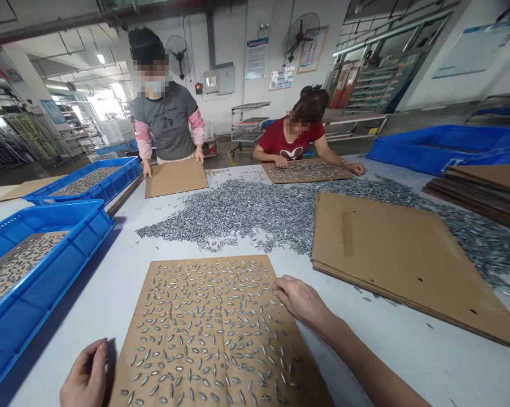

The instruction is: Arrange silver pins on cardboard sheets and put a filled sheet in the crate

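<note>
In front of me lies a cardboard sheet [214, 314] covered with many small silvery, spindle-shaped metal pieces [201, 341], spaced out over it. My right hand [301, 301] is at the sheet's upper right edge, fingers bent and pressed together; whether they pinch the edge or a metal piece is hidden. Beside the lower left edge is my left hand [84, 374], thumb against curled fingers, a small shadowed gap between it and the sheet. What it holds, if anything, I cannot make out. Beyond the sheet spreads a large heap of the same pieces [246, 209].
A stack of cardboard sheets [377, 249] lies at right, with another stack [483, 192] behind. Blue trays [74, 240] line the left side; a large blue bin [449, 141] stands far right. Across the table, one person holds a bare cardboard sheet [176, 178]; another works over a filled sheet [308, 169].
</note>
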Tool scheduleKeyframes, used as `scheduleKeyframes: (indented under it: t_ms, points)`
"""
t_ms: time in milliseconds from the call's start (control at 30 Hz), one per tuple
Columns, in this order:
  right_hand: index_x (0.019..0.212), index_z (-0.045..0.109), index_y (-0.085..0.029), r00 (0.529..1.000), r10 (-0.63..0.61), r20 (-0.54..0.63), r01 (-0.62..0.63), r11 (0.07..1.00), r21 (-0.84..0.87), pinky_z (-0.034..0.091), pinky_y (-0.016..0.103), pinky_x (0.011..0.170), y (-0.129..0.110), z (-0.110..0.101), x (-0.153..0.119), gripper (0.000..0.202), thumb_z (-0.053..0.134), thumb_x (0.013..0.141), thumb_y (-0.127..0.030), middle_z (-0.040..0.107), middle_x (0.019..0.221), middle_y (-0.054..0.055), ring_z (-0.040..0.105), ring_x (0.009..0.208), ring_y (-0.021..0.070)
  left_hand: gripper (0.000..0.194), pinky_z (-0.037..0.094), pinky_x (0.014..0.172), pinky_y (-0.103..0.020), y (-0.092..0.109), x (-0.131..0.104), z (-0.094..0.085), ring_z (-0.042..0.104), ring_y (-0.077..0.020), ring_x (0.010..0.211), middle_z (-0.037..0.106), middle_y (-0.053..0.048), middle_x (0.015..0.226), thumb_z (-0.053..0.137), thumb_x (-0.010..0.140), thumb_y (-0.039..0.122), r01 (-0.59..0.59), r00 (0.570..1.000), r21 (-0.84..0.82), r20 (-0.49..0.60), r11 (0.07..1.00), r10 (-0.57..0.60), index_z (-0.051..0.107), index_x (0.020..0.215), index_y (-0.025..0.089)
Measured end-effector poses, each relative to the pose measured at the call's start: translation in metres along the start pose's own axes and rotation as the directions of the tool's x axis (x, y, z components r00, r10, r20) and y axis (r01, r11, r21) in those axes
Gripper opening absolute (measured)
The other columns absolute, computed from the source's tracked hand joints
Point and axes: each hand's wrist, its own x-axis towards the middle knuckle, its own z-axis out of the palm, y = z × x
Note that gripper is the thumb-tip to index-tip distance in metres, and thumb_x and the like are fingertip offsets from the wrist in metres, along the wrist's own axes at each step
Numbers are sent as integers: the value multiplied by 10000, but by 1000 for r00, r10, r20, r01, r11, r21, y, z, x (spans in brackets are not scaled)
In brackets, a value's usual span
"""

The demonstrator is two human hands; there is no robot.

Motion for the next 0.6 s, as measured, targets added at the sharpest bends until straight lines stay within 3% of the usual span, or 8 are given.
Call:
scheduleKeyframes:
  t_ms: [133, 467, 600]
  points:
    - [814, 639, -221, 1000, -13, 6, 13, 1000, 1, 387, 276, 699, -5, 1, 1, 189, 505, 935, -164, 690, 883, 42, 634, 808, 182, 467, 593, 846, -437, 2, -3, 0, 731, -341, 973, 813, -74, 987, 594, 701, 636, -31, 1000, 21, -4, 999, 31, 748, 906, 246]
    - [828, 668, -224, 999, -35, 35, 33, 998, 45, 415, 302, 745, -24, -15, 0, 223, 484, 953, -205, 716, 930, 60, 648, 849, 203, 479, 579, 905, -459, 16, -10, -3, 727, -351, 997, 811, -87, 1015, 552, 701, 647, -36, 999, 36, 7, 999, 36, 742, 893, 251]
    - [783, 629, -224, 997, -64, 53, 65, 998, -18, 390, 292, 704, -38, -10, 4, 224, 498, 962, -190, 705, 898, 59, 639, 828, 198, 502, 583, 894, -458, 16, -11, -3, 726, -348, 985, 802, -86, 1007, 540, 702, 668, -23, 1000, 56, 21, 998, 22, 736, 904, 253]
